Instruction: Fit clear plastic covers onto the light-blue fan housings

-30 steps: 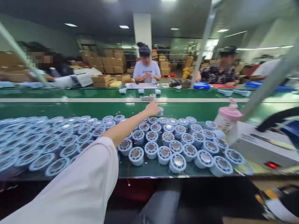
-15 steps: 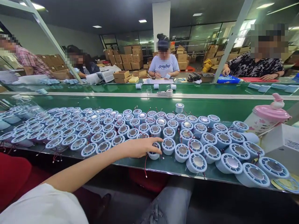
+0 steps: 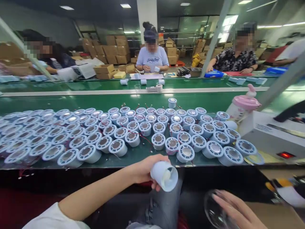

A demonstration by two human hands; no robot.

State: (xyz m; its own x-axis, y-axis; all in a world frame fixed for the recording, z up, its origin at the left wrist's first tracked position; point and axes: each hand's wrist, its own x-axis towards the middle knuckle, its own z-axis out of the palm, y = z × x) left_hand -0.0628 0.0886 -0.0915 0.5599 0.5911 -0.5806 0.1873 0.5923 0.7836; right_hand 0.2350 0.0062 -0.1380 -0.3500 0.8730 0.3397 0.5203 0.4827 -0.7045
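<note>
My left hand [image 3: 149,170] is wrapped round a light-blue cylindrical housing [image 3: 158,171], held in front of the bench edge. Its open end faces right and towards me, and a whitish part shows inside. At the lower right, my right hand [image 3: 235,208] has its fingers on a clear round plastic piece [image 3: 213,208], blurred, whose exact kind I cannot make out. Rows of similar light-blue housings [image 3: 186,153] stand on the bench, with silvery or grey discs in slotted rings on top. Thin red and dark wires with small connectors run among them.
A grey box with a lit red switch [image 3: 286,155] stands at the right, beside a pink-lidded cup [image 3: 246,101]. The green bench [image 3: 95,101] runs across. Several people sit beyond it, one in a light shirt [image 3: 152,58], before stacked cartons [image 3: 116,51].
My left hand has lifted a housing from the front row and brought it nearer, open end showing. My right hand has come into view with the clear piece. The view has shifted right.
</note>
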